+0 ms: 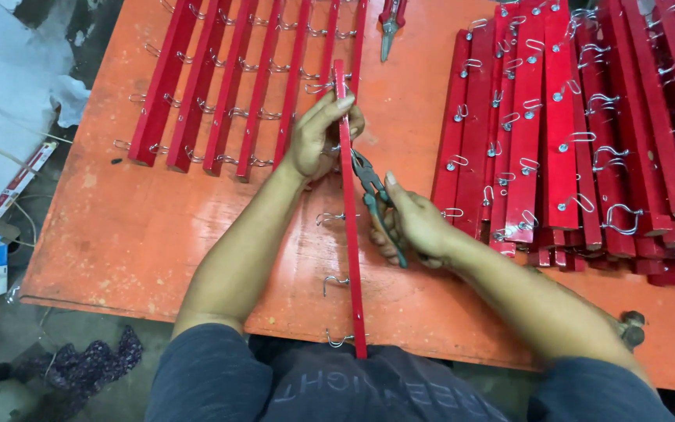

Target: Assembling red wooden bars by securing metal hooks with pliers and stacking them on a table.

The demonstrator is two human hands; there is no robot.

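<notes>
Only the head view to go on here, looking straight down on an orange tabletop (197, 234).

A long red strip (350, 211) is stood on its narrow edge near the middle of the tabletop. Its long axis runs from the near edge, where the bottom end is propped right at the person's lap, straight toward the far edge, leaning just a touch left at the top. Its wire hooks (336, 283) are stuck out to the left side.

The left hand (318, 141) is wrapped around the upper part of the strip, grip closed on it, index finger laid along the top. The right hand (412, 227) is closed around the green-handled pliers (375, 199), with the nose aimed at the strip just below the left hand. Whether the nose is bitten onto a hook can't be told, since that bit is hidden by the strip.

To get this done well, the strip should probably be kept braced hard against the lap so it isn't twisted, and the pliers kept square to the wire close to the wood.

A row of red strips (220, 86) is laid out toward the far left corner, a stacked pile of hooked strips (572, 133) fills the right side, and a second pair of red-handled pliers (389, 23) is lying at the far edge.
</notes>
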